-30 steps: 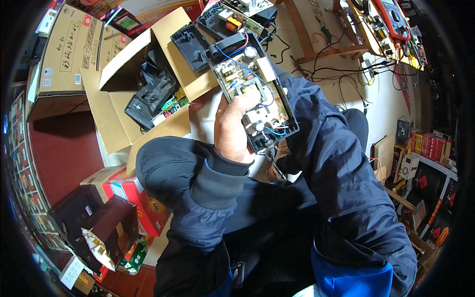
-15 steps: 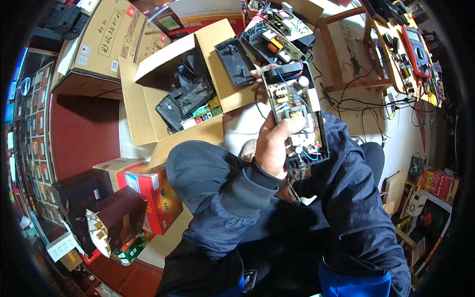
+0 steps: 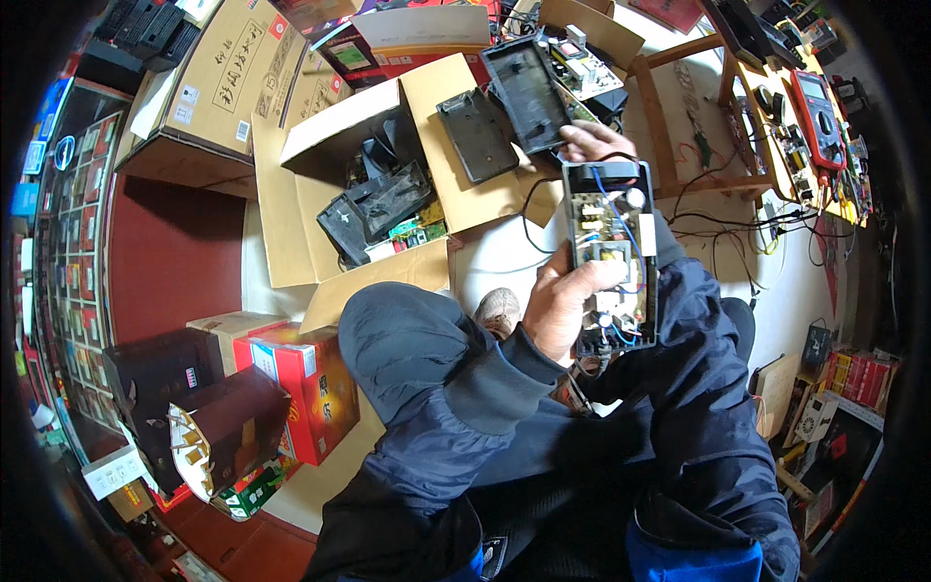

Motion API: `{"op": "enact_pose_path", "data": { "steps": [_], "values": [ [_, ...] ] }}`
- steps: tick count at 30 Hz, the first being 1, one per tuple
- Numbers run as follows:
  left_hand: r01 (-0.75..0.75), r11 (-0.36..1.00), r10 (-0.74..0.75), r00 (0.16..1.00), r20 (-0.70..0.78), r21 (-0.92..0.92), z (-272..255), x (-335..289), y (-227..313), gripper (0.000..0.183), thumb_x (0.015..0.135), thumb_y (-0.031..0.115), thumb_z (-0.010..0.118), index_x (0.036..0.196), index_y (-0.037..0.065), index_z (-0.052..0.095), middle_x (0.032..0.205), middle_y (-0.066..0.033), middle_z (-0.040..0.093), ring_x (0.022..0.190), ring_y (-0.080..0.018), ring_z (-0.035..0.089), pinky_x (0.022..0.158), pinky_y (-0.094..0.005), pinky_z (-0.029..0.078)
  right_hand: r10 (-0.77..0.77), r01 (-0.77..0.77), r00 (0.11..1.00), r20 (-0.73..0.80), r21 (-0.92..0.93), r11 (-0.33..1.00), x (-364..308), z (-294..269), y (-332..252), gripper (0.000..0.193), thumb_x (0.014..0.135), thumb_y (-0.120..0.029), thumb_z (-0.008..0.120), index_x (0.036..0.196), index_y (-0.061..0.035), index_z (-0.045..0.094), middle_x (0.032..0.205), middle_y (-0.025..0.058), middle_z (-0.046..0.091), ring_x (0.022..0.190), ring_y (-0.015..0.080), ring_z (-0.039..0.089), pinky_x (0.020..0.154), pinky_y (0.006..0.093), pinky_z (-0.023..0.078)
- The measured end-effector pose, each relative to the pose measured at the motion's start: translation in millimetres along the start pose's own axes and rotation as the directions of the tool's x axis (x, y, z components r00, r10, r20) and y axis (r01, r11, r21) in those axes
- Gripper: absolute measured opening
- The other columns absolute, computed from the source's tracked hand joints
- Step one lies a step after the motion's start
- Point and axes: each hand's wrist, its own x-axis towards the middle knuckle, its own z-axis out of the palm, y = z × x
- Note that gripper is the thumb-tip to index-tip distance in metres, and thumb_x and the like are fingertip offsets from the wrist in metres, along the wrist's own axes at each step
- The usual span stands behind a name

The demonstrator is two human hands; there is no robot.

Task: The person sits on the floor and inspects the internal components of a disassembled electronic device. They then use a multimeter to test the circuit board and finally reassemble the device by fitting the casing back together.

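My left hand (image 3: 561, 308) grips an opened black power adapter (image 3: 613, 257), thumb over its exposed circuit board and blue wires showing along the side. Just beyond it, my right hand (image 3: 593, 143) pinches the near corner of an empty black plastic case half (image 3: 529, 92), its hollow side facing up. That forearm passes behind the adapter and is partly hidden. A second black case half (image 3: 477, 136) lies on the cardboard box's flap. Inside the open cardboard box (image 3: 296, 218) are several black plastic case pieces (image 3: 378, 209) and a green circuit board.
Another bare circuit board (image 3: 582, 63) sits beyond the held case half. At right stand a wooden stool frame (image 3: 659, 126) and a bench with a red multimeter (image 3: 817, 116). Cables (image 3: 737, 218) trail over the floor. A red box (image 3: 315, 398) and a large carton (image 3: 218, 87) stand at left.
My right hand has come out from behind the adapter and reached forward, now holding a black case half over the far boards. The adapter sits slightly lower and farther right in my left hand.
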Motion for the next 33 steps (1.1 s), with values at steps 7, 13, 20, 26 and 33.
{"op": "enact_pose_path", "data": {
  "steps": [7,13,20,26,33],
  "values": [
    [-0.006,0.994,0.005,1.000,0.014,0.109,4,0,-10,0.039,0.094,0.017,0.074,0.129,0.002,0.066,0.108,-0.0091,0.075,0.090,-0.0156,0.075,0.081,-0.0314,0.064,-0.083,0.075,0.961,-0.263,-0.039,0.996,-10,-48,-35,0.042,0.099,-0.015,0.081,0.129,0.0090,0.068,0.105,0.0109,0.077,0.087,0.0163,0.077,0.079,0.0269,0.063],
    [0.015,0.993,-0.013,1.000,-0.013,0.116,4,2,-14,0.039,0.095,0.019,0.074,0.129,0.002,0.066,0.107,-0.0079,0.075,0.090,-0.0150,0.073,0.083,-0.0308,0.063,-0.004,-0.018,0.969,-0.248,-0.084,0.996,-18,-69,-27,0.040,0.098,-0.023,0.083,0.125,0.0049,0.073,0.101,0.0080,0.078,0.086,0.0128,0.075,0.077,0.0242,0.058],
    [0.050,0.987,-0.050,0.999,-0.008,0.154,3,1,-16,0.039,0.097,0.018,0.072,0.132,0.002,0.065,0.108,-0.0073,0.074,0.091,-0.0151,0.072,0.082,-0.0314,0.062,0.033,-0.045,0.969,-0.246,-0.044,0.998,-16,-45,-17,0.038,0.098,-0.016,0.082,0.126,0.0072,0.071,0.099,0.0075,0.076,0.082,0.0125,0.073,0.072,0.0250,0.059],
    [0.073,0.987,-0.074,0.997,0.003,0.140,1,3,-16,0.038,0.098,0.011,0.069,0.135,0.004,0.063,0.108,-0.0070,0.073,0.090,-0.0163,0.073,0.081,-0.0324,0.063,0.101,-0.103,0.969,-0.223,0.002,0.995,-10,-21,-9,0.040,0.095,-0.011,0.084,0.127,0.0070,0.069,0.096,0.0123,0.077,0.074,0.0163,0.074,0.065,0.0263,0.061],
    [0.038,0.984,-0.040,0.999,0.010,0.174,0,2,-15,0.039,0.098,0.012,0.070,0.135,0.004,0.063,0.110,-0.0071,0.073,0.092,-0.0150,0.073,0.082,-0.0314,0.063,-0.082,0.075,0.948,-0.306,-0.037,0.997,-9,-37,-16,0.037,0.100,-0.018,0.081,0.126,0.0063,0.072,0.101,0.0088,0.076,0.084,0.0128,0.074,0.075,0.0245,0.061]
  ]
}}
